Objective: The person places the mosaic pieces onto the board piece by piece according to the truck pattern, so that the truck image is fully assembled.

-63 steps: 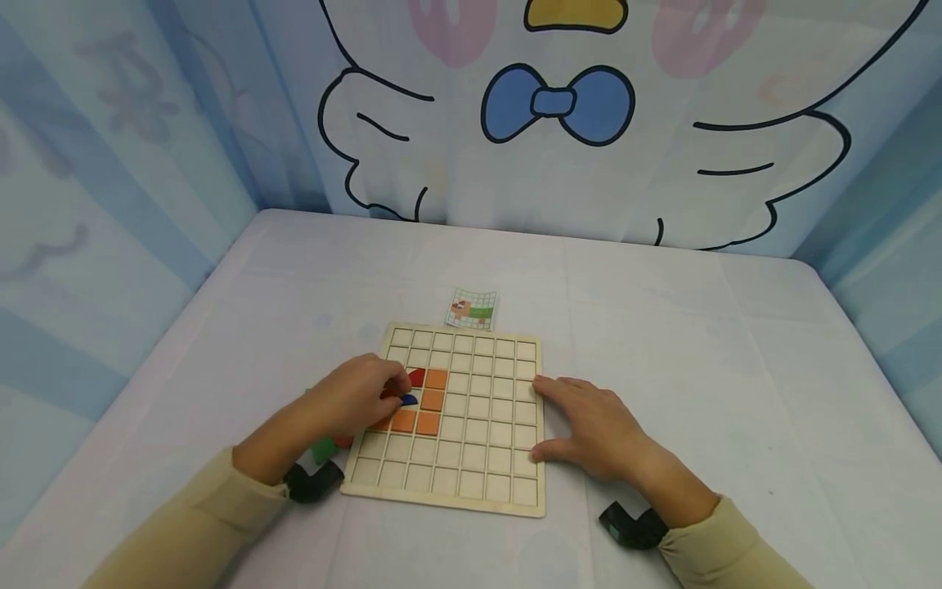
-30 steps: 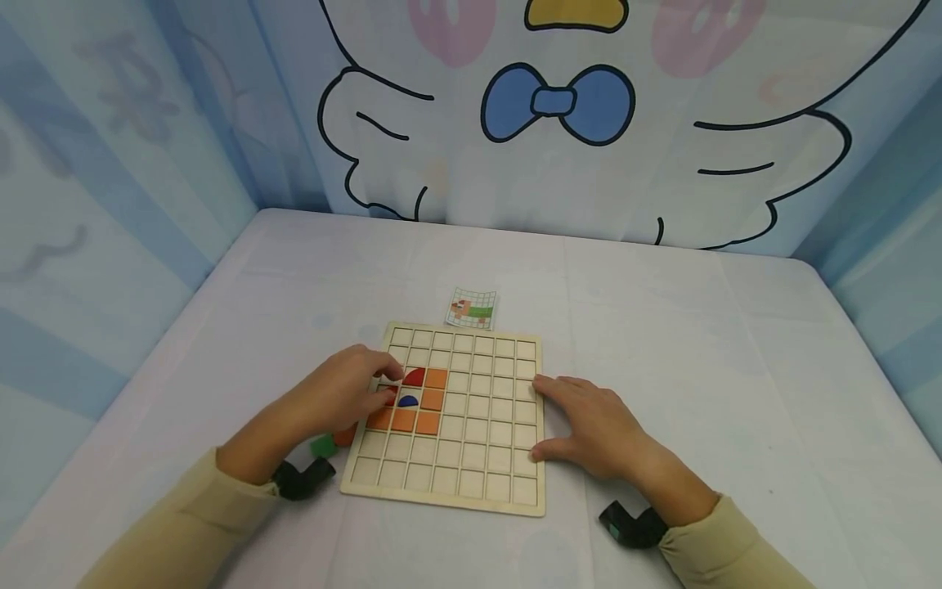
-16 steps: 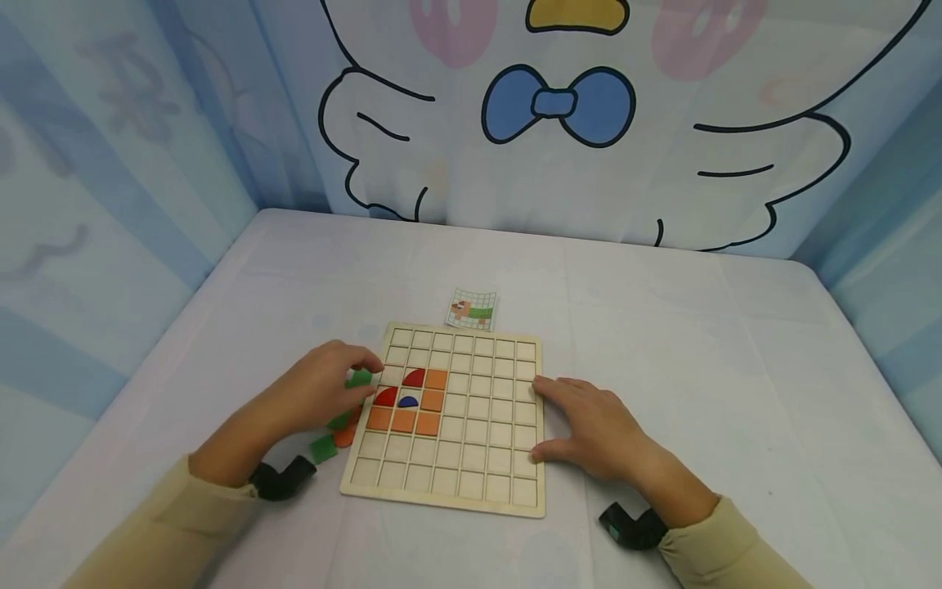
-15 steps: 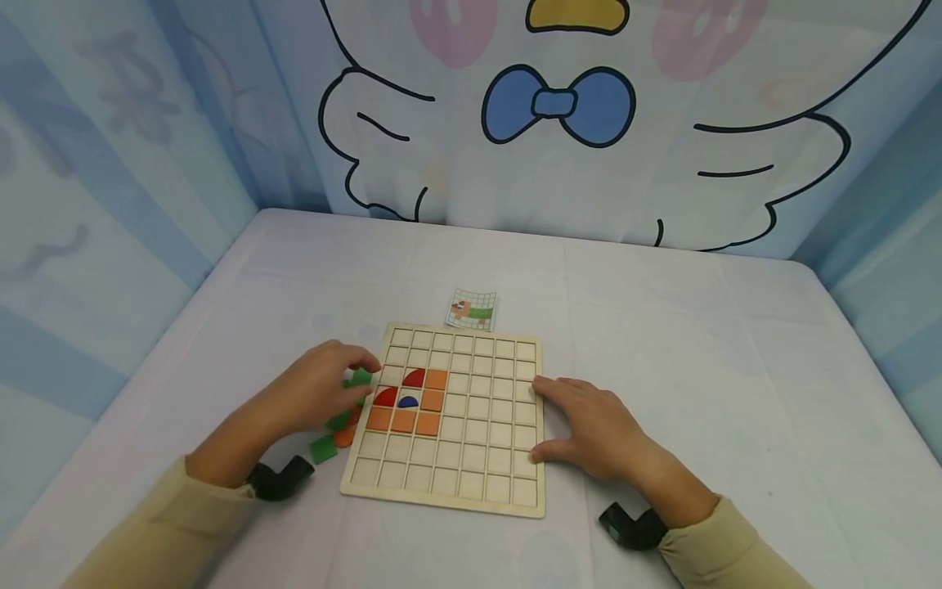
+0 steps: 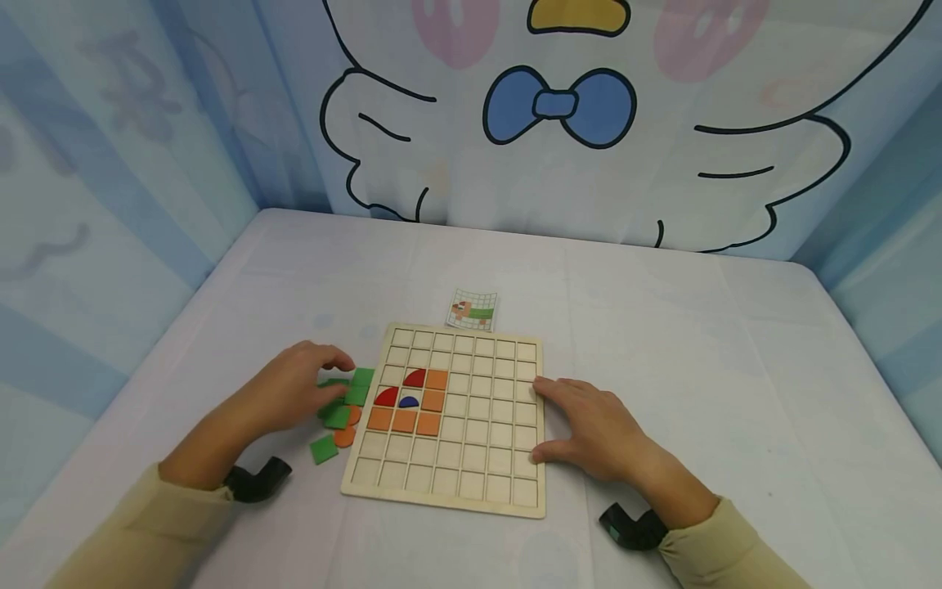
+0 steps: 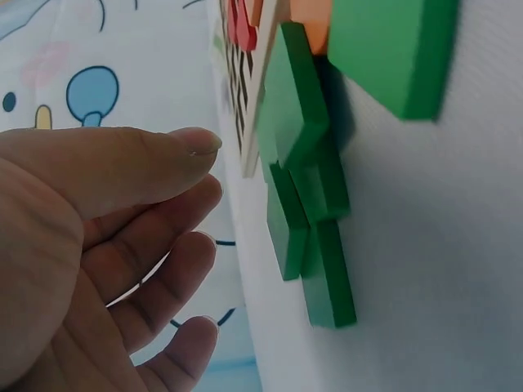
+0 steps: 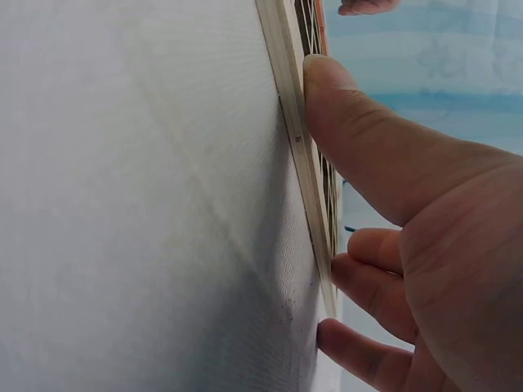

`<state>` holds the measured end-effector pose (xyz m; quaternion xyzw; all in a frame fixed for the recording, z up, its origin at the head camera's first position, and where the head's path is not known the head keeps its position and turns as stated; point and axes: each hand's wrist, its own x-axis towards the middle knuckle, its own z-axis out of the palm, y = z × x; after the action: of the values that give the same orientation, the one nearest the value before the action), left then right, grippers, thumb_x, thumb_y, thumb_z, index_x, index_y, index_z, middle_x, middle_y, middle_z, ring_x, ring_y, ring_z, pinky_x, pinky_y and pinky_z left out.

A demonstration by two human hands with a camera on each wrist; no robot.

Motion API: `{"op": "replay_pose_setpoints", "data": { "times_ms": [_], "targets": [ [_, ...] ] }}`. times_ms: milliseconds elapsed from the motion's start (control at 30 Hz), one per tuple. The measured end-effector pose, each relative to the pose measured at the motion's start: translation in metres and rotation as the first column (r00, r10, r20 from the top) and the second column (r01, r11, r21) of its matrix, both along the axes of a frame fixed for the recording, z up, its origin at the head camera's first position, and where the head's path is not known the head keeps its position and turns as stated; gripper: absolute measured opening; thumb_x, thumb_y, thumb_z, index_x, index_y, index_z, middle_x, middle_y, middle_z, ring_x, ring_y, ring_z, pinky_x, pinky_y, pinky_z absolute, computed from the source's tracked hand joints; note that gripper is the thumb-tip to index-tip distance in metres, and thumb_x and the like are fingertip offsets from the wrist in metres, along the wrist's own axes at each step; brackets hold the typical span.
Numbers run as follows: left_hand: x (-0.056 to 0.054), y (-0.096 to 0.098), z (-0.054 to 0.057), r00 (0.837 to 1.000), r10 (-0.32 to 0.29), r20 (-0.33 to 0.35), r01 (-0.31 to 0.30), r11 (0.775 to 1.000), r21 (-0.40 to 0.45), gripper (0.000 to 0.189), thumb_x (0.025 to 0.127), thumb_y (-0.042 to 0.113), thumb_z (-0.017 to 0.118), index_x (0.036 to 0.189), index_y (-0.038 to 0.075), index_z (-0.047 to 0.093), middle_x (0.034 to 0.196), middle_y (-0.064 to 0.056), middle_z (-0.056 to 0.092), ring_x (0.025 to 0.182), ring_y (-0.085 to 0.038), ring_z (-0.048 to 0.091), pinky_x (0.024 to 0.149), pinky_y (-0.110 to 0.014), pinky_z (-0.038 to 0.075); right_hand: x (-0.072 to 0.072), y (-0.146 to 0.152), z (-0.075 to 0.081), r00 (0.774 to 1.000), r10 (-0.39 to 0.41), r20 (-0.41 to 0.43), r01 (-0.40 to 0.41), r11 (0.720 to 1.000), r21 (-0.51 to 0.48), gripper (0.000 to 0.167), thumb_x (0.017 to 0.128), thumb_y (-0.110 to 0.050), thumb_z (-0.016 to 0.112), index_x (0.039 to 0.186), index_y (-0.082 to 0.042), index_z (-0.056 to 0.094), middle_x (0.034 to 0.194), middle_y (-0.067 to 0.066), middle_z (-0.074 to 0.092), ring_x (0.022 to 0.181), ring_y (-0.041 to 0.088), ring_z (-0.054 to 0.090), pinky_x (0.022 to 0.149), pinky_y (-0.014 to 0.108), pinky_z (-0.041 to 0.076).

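Observation:
My left hand (image 5: 294, 391) hovers beside a loose pile of green square tiles (image 5: 361, 386), left of a wooden grid board (image 5: 486, 442). In the left wrist view its thumb and fingers are relaxed and apart from the green tiles (image 6: 298, 106), holding nothing. My right hand (image 5: 596, 429) rests with thumb and fingertips on the board's right edge, fingers spread. Set in the board are several orange square tiles (image 5: 403, 420), two red quarter-round tiles (image 5: 387, 397) and a white tile with a blue half-round (image 5: 408, 401).
Orange round-edged tiles (image 5: 344, 437) and a single green tile (image 5: 324, 449) lie near the board's lower left. Behind the board is a small pattern card (image 5: 472, 311). A white cloth covers the table (image 5: 662, 343); printed curtains stand around it.
My left hand has drawn back from the board to the left, over the loose tiles, uncovering the left red tile and the green pile. The right hand has stayed at the board's edge.

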<state>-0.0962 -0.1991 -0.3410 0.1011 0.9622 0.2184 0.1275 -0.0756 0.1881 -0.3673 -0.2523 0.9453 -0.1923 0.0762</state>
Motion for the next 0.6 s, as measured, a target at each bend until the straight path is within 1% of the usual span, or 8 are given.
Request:
{"op": "replay_pose_setpoints", "data": {
  "times_ms": [100, 267, 333, 600],
  "targets": [
    [0.001, -0.005, -0.001, 1.0, -0.002, -0.001, 0.002, 1.0, -0.01, 0.028, 0.089, 0.011, 0.075, 0.116, 0.004, 0.069, 0.114, -0.014, 0.064, 0.108, -0.034, 0.056, 0.092, -0.052, 0.049, 0.0, 0.0, -0.001, 1.0, 0.001, -0.002, -0.001, 1.0, -0.004, 0.084, 0.077, -0.047, 0.084, 0.143, -0.005, 0.052, 0.142, 0.011, 0.055, 0.129, 0.037, 0.05, 0.096, 0.061, 0.042],
    [0.002, -0.014, -0.003, 1.0, -0.02, -0.022, 0.02, 1.0, -0.02, 0.027, 0.088, 0.008, 0.076, 0.113, 0.001, 0.069, 0.11, -0.013, 0.066, 0.106, -0.035, 0.058, 0.09, -0.052, 0.05, 0.0, 0.0, -0.002, 1.0, 0.003, -0.008, -0.003, 1.0, 0.0, 0.084, 0.076, -0.046, 0.084, 0.143, -0.005, 0.053, 0.141, 0.011, 0.056, 0.128, 0.037, 0.051, 0.095, 0.06, 0.042],
    [0.003, -0.017, -0.005, 0.999, -0.026, -0.02, 0.026, 0.999, -0.02, 0.027, 0.087, 0.008, 0.076, 0.112, 0.0, 0.069, 0.108, -0.013, 0.067, 0.105, -0.035, 0.058, 0.089, -0.052, 0.05, 0.0, 0.0, -0.002, 1.0, 0.002, -0.008, -0.002, 1.0, 0.004, 0.085, 0.076, -0.046, 0.084, 0.143, -0.005, 0.053, 0.141, 0.011, 0.056, 0.128, 0.037, 0.051, 0.095, 0.06, 0.043],
    [0.002, -0.02, -0.009, 1.0, -0.016, -0.003, 0.016, 1.0, -0.019, 0.027, 0.086, 0.005, 0.076, 0.112, -0.001, 0.068, 0.107, -0.011, 0.067, 0.105, -0.035, 0.058, 0.09, -0.051, 0.05, -0.001, 0.0, -0.003, 1.0, -0.001, -0.007, 0.001, 1.0, 0.015, 0.086, 0.076, -0.048, 0.083, 0.143, -0.005, 0.052, 0.142, 0.011, 0.055, 0.129, 0.036, 0.05, 0.095, 0.06, 0.042]
  ]
}}
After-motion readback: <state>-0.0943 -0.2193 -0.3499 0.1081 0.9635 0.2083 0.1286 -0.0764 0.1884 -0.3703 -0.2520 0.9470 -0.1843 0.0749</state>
